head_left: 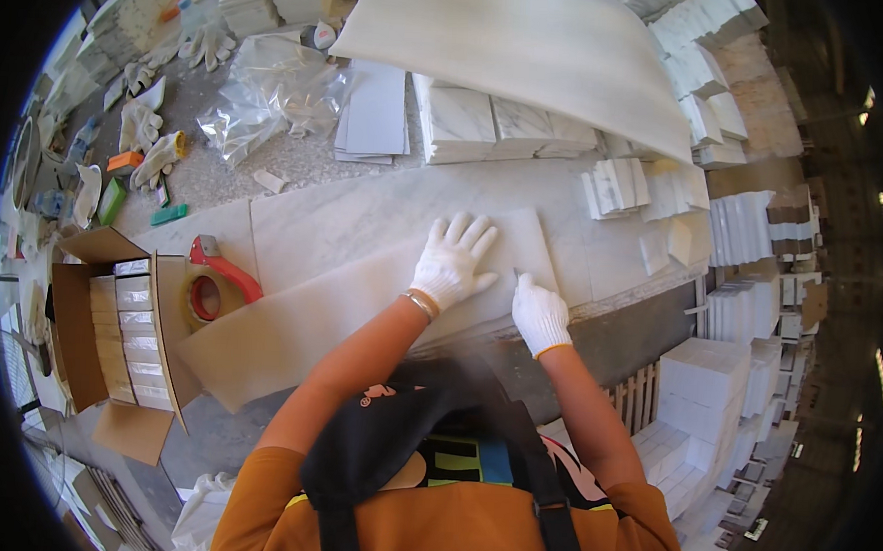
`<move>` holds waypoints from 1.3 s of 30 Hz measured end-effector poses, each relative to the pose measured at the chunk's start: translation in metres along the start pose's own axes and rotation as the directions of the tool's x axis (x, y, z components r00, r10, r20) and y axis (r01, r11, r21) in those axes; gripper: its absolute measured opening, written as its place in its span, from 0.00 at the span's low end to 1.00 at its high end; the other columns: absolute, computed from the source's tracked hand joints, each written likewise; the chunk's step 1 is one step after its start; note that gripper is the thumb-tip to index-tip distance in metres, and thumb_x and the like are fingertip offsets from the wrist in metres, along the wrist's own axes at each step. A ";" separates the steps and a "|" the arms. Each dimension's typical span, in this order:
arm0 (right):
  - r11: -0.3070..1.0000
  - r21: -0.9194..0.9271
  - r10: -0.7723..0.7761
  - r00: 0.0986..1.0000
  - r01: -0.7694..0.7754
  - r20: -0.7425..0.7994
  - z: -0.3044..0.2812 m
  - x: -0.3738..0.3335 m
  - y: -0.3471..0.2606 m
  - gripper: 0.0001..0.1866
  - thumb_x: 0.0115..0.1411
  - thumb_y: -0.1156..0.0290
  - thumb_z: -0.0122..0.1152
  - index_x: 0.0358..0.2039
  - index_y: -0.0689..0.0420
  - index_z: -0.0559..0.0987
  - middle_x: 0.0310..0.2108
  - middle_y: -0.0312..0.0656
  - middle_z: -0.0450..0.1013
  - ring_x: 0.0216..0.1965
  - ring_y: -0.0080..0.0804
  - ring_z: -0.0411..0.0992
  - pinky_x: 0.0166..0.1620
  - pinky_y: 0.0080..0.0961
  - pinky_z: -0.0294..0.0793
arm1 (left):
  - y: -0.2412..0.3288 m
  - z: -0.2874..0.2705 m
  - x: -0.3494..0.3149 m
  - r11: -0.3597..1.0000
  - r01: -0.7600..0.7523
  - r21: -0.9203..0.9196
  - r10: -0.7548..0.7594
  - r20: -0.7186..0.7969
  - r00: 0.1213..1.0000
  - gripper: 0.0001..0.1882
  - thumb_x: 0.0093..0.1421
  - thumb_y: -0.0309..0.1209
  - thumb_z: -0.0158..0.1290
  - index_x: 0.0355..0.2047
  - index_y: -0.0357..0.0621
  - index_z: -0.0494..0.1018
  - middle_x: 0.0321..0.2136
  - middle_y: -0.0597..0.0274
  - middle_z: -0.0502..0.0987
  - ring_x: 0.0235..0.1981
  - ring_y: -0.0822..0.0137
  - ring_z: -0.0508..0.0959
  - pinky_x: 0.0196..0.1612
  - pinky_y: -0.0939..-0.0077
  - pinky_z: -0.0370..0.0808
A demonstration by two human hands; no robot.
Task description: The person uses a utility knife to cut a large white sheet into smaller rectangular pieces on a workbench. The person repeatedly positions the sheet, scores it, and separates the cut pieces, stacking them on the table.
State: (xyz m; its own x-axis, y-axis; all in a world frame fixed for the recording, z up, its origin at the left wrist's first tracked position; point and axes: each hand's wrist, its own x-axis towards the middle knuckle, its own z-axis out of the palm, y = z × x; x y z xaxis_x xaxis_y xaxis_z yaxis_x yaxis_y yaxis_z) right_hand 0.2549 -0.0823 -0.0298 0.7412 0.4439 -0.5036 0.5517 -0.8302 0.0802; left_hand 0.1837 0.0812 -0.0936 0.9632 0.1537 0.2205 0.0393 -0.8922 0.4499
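Cardboard carton [170, 342] stands open at the left of the pale stone worktop [346, 202], packed with rows of small wrapped blocks [143, 331], its flaps folded outward. Just beside it, a red tape dispenser [226, 284] with a tan roll stands close to the left end of a translucent white sheet [306, 334]. Farther back lie crumpled clear plastic [277, 91], a small pile of pale flat sheets [375, 115], used work gloves [142, 130] and a green piece [169, 214]. Veined white marble blocks [507, 126] line the back edge, partly covered by a larger white sheet [530, 53]; a short stack of tiles [616, 188] stands to the right. Nothing but the two gloved hands rests on the translucent white sheet's right part. It lies aslant across the worktop, smooth, milky and long, its left end sagging over the front edge and its right end cut straight. The left hand [454, 261] presses flat on it, fingers spread wide; the right hand [540, 314] is curled at its front edge around a slim thing [517, 273], too small to identify
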 end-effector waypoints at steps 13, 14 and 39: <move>0.830 0.511 0.101 0.839 0.225 -0.534 0.001 -0.002 0.091 0.14 0.59 0.56 0.59 0.33 0.55 0.78 0.47 0.52 0.73 0.48 0.52 0.70 0.49 0.42 0.69 | 0.003 -0.006 0.002 0.998 -0.047 0.034 0.047 0.002 0.999 0.36 0.55 0.52 0.54 0.60 0.47 0.65 0.63 0.57 0.61 0.64 0.51 0.58 0.62 0.47 0.57; 0.843 0.498 0.114 0.836 0.204 -0.536 0.011 0.020 0.090 0.15 0.58 0.56 0.61 0.32 0.56 0.79 0.47 0.53 0.73 0.49 0.52 0.70 0.50 0.42 0.69 | 0.001 -0.004 0.001 0.997 -0.046 0.054 0.046 0.002 0.999 0.35 0.55 0.52 0.54 0.59 0.48 0.65 0.63 0.56 0.61 0.64 0.50 0.59 0.62 0.47 0.57; -0.028 0.914 -0.011 0.914 0.404 -0.405 -0.038 0.016 -0.027 0.08 0.62 0.68 0.61 0.38 0.59 0.79 0.33 0.34 0.76 0.29 0.15 0.68 0.34 0.15 0.67 | -0.071 -0.101 -0.035 0.041 0.384 -0.922 -0.544 0.302 0.783 0.26 0.62 0.38 0.55 0.57 0.36 0.66 0.40 0.64 0.77 0.37 0.74 0.76 0.39 0.78 0.73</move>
State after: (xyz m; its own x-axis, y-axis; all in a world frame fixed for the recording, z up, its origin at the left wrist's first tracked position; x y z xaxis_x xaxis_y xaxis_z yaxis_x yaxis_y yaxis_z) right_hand 0.2661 -0.0395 -0.0068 0.8267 0.5512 -0.1133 -0.0658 -0.1053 -0.9923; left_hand 0.1204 0.1817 -0.0456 0.8130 0.4775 -0.3333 0.1263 0.4142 0.9014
